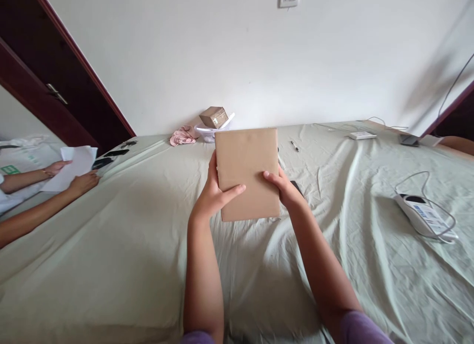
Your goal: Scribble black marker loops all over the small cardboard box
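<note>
Parcel: flat rectangular block in brown kraft paper (246, 173), held up between both hands over the bed.
Wrap: paper lies smooth and taut across the front face, with crisp corners and no seam on this side (back and ends are out of sight, so their finish can't be judged).
Left hand (216, 193): closed on the parcel's left edge, thumb across the front.
Right hand (284, 188): gripping the right edge, thumb on the front, fingers behind.
Bed (111, 245): pale green cotton sheet, soft and rumpled.
Far edge: small cardboard box (214, 117) perched in a white plastic bowl (207, 133), with a pink cloth (183, 136) beside it and a pen (294, 146) further along.
Right side: white device (424, 216) with a looped thin cable.
Nearby: co-worker's hands (55, 168) on a white paper sheet (74, 170).
</note>
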A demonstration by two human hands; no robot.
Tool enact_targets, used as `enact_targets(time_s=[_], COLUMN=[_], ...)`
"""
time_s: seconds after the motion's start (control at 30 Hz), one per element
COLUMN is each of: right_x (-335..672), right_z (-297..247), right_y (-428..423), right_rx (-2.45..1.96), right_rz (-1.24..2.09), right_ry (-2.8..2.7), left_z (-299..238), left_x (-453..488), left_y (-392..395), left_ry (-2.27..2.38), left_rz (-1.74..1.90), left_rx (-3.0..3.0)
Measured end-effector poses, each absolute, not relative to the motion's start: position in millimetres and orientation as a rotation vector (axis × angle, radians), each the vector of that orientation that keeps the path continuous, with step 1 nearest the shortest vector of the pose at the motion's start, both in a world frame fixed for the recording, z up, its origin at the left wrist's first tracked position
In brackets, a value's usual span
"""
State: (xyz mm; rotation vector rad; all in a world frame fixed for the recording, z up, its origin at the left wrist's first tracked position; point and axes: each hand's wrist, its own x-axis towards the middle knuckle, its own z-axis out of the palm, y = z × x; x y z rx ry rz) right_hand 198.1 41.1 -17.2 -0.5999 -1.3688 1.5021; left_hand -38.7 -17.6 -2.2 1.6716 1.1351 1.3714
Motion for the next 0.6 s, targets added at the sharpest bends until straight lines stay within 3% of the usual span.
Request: enact_targets(time_s=[0.37, 0.6], right_x=[203, 215], right_z=[-5, -12], right_y=[26, 45], right_rx=[-0.579, -0.535], right_rz=[1.45, 1.467], right_ry=[-1.376, -1.264], left_z=[-8, -10], left_x=[-31, -36], left_y=[-8, -11], left_ry=[0.893, 0.774], left_rz=[1.456, 1.624], left_rx=[1.568, 1.011])
